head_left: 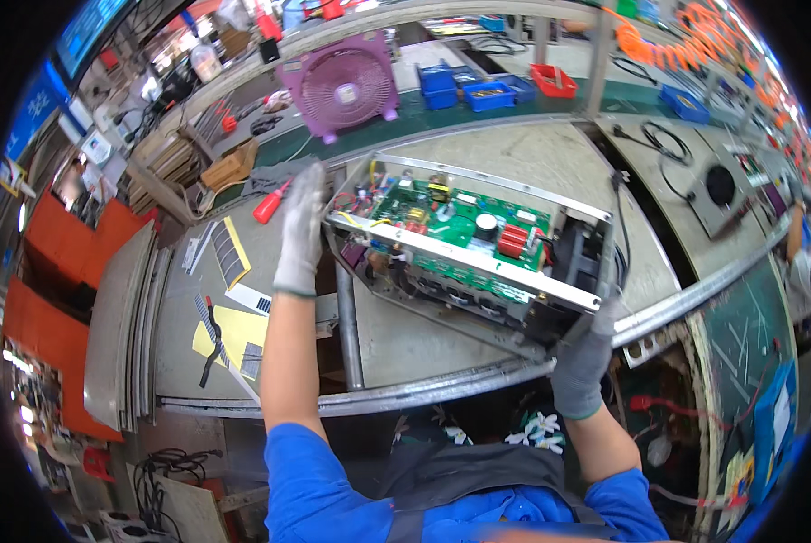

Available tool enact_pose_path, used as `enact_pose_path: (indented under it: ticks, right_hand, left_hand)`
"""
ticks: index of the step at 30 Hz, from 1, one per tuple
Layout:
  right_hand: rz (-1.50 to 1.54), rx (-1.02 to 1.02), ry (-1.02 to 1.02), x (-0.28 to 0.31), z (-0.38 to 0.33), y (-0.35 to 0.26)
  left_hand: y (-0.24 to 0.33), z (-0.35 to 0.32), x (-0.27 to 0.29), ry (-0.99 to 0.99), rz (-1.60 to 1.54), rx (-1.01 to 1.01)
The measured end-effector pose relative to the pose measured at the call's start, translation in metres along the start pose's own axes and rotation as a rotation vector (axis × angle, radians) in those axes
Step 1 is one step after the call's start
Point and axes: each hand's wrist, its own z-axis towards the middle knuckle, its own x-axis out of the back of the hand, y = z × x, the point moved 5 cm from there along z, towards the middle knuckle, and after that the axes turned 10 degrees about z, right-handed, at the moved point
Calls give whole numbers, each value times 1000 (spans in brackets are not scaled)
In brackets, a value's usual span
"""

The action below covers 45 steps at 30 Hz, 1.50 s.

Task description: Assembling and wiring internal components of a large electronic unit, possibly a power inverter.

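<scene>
An open metal chassis (478, 262) sits tilted at the middle of the workbench (405, 344), its bare side turned up to show green circuit boards (460, 222) with a red block, a black cylinder and small coloured parts, and a silver rail running along its near edge. At about five o'clock from the chassis, the gloved right hand (586, 357) grips its lower right corner, fingers closed around the metal edge. At nine o'clock, the gloved left hand (302, 226) is flat and open, fingers straight, pressed against or just beside the chassis's left end; contact cannot be told for sure. Just beyond that hand, toward ten o'clock, lies a red-handled screwdriver (268, 204). Further out at eight o'clock are yellow sheets (233, 330) with dark strips on them, and grey metal panels (120, 326) stacked at the bench's left edge. At twelve o'clock, well apart, stands a purple fan (342, 86), with blue bins (464, 89) and a red bin (553, 81) to its right. At two o'clock a black cable (663, 145) lies coiled on the bench.
</scene>
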Motion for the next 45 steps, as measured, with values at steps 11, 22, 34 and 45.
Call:
enact_pose_path:
  ticks: [11,22,34,45]
  right_hand:
    - [-729,-76,-236,-42,220,73]
    - [-591,-628,-122,-11,89,-10]
    - [-542,-512,347,72,-8,20]
    - [-913,-685,244,52,-68,0]
  left_hand:
    - [-54,7,67,-141,71,262]
    - [13,-190,39,264,-165,325]
    - [-55,-190,68,45,283,-268]
    - [-209,183,239,218,1555,146]
